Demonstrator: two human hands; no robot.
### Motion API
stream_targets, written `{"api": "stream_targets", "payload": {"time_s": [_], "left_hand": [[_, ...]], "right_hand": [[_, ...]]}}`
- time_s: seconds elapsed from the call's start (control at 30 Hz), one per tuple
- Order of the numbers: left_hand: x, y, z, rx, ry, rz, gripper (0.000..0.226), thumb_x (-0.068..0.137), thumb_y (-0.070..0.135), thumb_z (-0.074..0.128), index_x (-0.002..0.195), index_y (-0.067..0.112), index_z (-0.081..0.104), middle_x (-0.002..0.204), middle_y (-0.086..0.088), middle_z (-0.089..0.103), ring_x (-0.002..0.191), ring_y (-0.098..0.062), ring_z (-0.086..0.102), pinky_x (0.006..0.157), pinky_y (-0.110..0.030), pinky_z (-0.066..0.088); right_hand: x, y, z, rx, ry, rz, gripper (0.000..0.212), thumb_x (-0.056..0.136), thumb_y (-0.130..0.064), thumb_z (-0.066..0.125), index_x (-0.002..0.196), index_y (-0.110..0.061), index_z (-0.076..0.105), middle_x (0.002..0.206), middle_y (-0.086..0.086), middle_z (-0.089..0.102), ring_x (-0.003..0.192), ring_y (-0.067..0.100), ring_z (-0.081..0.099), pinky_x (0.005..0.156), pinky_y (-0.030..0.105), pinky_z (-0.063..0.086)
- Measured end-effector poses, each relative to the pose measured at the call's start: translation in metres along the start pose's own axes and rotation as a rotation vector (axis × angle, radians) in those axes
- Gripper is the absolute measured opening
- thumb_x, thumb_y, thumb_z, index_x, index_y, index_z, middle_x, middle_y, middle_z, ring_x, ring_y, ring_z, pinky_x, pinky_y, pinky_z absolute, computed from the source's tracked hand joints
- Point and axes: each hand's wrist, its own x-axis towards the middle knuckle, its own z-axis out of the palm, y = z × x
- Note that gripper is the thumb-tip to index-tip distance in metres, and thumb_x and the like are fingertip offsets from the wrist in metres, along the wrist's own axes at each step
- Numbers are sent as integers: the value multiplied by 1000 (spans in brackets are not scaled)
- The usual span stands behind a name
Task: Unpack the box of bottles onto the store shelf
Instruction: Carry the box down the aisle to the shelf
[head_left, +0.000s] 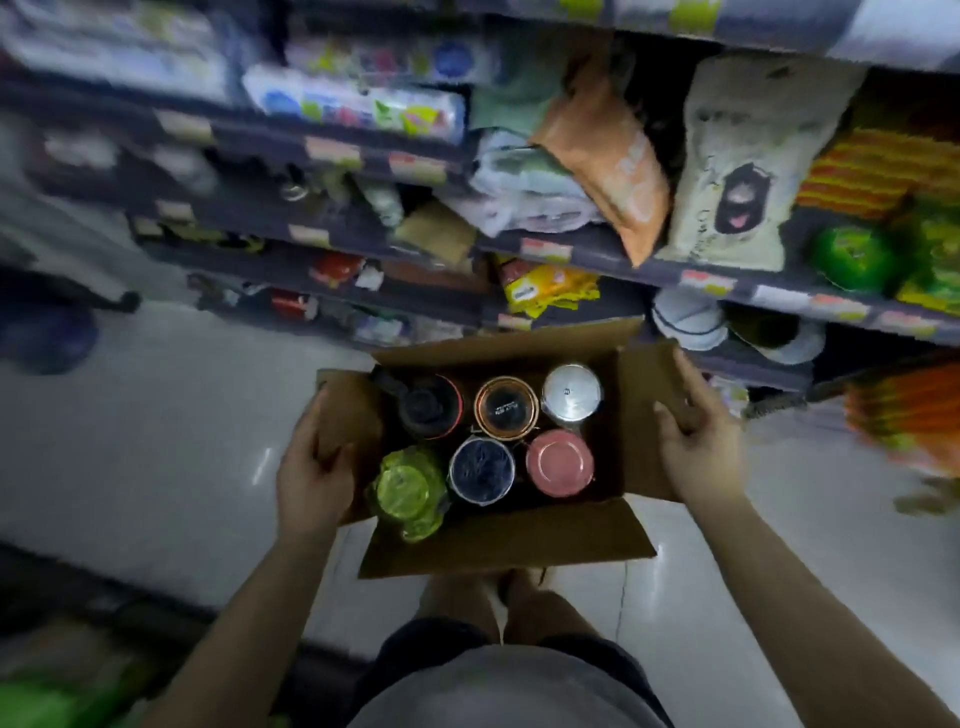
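An open cardboard box (511, 538) is held in front of me above the white floor. Inside stand several bottles seen from the top: a green one (408, 486), a dark blue one (482, 469), a pink one (559, 461), a black one (430, 405), a copper-rimmed one (506, 408) and a silver one (571, 391). My left hand (314, 467) grips the box's left flap. My right hand (698, 441) grips the right flap. The store shelf (613, 254) rises just behind the box.
The shelves hold bags, an orange packet (610, 156), a cream bag (748, 161), green items (852, 257) and white bowls (691, 317). White tiled floor (156, 441) stretches to the left. My legs and feet show under the box.
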Motion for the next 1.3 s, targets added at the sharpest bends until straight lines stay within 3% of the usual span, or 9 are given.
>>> {"api": "stream_targets", "payload": {"time_s": [0.07,0.13,0.3,0.63,0.73,0.87,1.0,1.13,1.3], "left_hand": [[-16,-14,-29,-84,133,-70,77,84,-2,55,132,56,40,139,5,51,121,-19,54,101,-45,47],[-30,-28,-53,-136,237,-133,75,85,-4,55,135,50,41,139,8,48,119,-20,55,98,-44,50],[-59,-69,-115,-215,508,-283,70,84,-9,55,139,34,46,138,3,50,117,-18,56,94,-30,48],[-46,-175,-224,-364,739,-471,76,85,-9,56,128,53,47,138,3,51,120,-18,55,101,-35,45],[-32,-198,-251,-358,765,-462,81,84,-12,56,125,57,47,140,-1,52,123,-20,55,102,-38,46],[-4,-224,-289,-327,792,-507,75,84,-11,57,134,44,46,140,10,48,124,-11,51,103,-32,43],[33,-239,-311,-324,824,-553,72,84,-7,58,135,43,46,134,8,52,118,-12,55,97,-28,44],[82,-254,-327,-312,842,-590,72,84,-8,58,136,39,46,135,10,50,120,-12,53,98,-27,43],[145,-277,-334,-333,907,-647,69,85,-12,55,140,27,45,144,1,46,126,-15,50,103,-28,42]], "right_hand": [[15,-20,31,-80,-93,-112,63,88,-7,60,140,-38,43,105,27,66,82,33,64,76,42,52],[28,-42,62,-117,-178,-212,63,87,-14,60,141,-39,41,79,31,60,53,18,49,60,35,50],[29,-112,151,-132,-374,-416,63,87,-9,63,140,-37,42,54,12,38,54,13,36,50,10,33],[-18,-219,340,-99,-687,-566,70,89,-11,61,128,-63,34,97,35,63,87,45,63,79,43,53],[-30,-243,383,-98,-730,-580,70,88,-5,61,132,-55,36,104,37,60,96,48,58,79,32,53],[-36,-277,437,-38,-825,-516,62,89,-3,60,139,-37,44,123,15,64,109,32,63,95,51,51],[-27,-310,488,-66,-886,-526,65,89,-5,60,138,-45,43,116,24,63,103,45,58,86,58,51],[-7,-337,543,-96,-901,-565,63,89,-2,60,138,-37,42,110,31,62,99,48,58,86,55,49],[19,-359,626,-88,-1031,-471,61,92,-5,57,140,-38,41,130,-7,59,118,16,59,103,39,47]]}}
